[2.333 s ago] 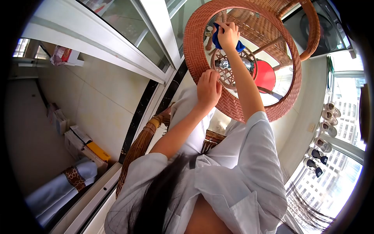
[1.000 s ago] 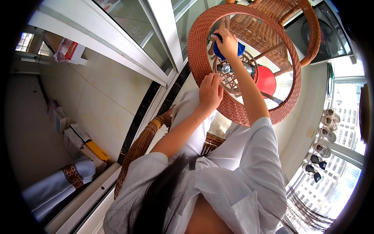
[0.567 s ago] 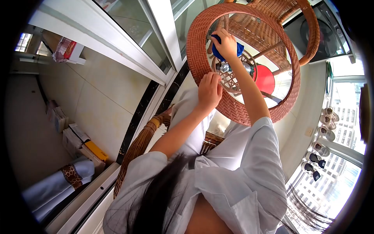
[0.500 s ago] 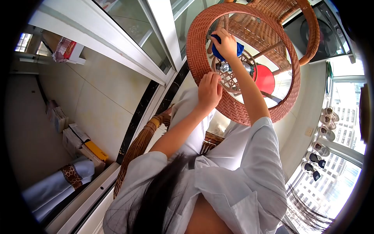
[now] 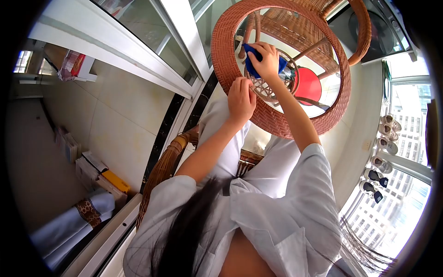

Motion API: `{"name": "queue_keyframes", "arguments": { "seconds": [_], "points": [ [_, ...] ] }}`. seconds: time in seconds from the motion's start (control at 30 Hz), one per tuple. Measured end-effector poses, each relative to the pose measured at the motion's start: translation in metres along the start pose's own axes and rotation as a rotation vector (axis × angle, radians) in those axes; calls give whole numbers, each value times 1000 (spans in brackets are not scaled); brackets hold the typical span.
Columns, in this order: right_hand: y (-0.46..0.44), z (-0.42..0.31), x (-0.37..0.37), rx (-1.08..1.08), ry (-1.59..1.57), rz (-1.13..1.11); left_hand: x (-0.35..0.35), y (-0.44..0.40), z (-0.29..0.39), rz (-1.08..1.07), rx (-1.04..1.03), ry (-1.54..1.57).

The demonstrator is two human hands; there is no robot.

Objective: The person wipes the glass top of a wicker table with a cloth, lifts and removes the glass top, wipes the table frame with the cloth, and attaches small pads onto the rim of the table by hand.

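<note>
The right grip [image 5: 266, 61] has free glass [image 5: 315, 57] rightward; the left grip [image 5: 242, 100] obstructs the rim [image 5: 272, 119].

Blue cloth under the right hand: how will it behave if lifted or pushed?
Likely floppy: the blue cloth bunches into folds under the right hand. Probably light, since it looks like a small piece of fabric. Pushed, it would likely slide or crumple rather than roll, being soft and lying on the smooth-looking glass tabletop.

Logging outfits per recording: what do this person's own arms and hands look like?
The left hand and right hand are bare: no gloves show, and no watch or bracelet on either wrist. The left sleeve and right sleeve are loose, pale grey-white and plain, ending near the elbow.
</note>
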State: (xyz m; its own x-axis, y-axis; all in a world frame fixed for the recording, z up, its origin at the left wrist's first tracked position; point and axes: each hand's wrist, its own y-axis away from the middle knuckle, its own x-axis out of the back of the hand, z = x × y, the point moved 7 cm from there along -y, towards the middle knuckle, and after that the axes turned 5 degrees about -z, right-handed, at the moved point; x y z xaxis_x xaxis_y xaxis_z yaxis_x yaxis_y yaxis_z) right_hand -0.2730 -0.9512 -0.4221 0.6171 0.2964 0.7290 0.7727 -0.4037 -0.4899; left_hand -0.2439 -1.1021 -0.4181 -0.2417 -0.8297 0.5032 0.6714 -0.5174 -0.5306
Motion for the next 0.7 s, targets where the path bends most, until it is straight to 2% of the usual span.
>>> {"name": "queue_keyframes", "arguments": {
  "seconds": [0.1, 0.2, 0.33, 0.4, 0.5, 0.57, 0.63, 0.67, 0.7],
  "points": [
    [17, -29, -2, 119, -78, -181, 1, 0, -1, 10, 7, -15],
    [40, -34, 5, 159, -157, -232, 1, 2, -1, -3, -17, -9],
    [78, -20, 41, 171, -266, -406, 0, 1, 0, 19, -23, 12],
    [76, -19, 44, 157, -272, -391, 0, 1, 0, 15, -41, -1],
    [58, -19, 31, 118, -246, -272, 1, 0, 1, 10, -44, -12],
    [32, -2, 25, -121, -140, 48, 1, -1, 1, -2, -42, -16],
    [15, 3, 7, -265, -60, 135, 0, 0, 1, -15, -35, -22],
    [10, -1, 4, -259, -21, 248, 1, 0, 2, -15, -36, -25],
    [6, -3, -4, -259, -27, 251, 1, -1, 3, -14, -37, -27]
  ]
}}
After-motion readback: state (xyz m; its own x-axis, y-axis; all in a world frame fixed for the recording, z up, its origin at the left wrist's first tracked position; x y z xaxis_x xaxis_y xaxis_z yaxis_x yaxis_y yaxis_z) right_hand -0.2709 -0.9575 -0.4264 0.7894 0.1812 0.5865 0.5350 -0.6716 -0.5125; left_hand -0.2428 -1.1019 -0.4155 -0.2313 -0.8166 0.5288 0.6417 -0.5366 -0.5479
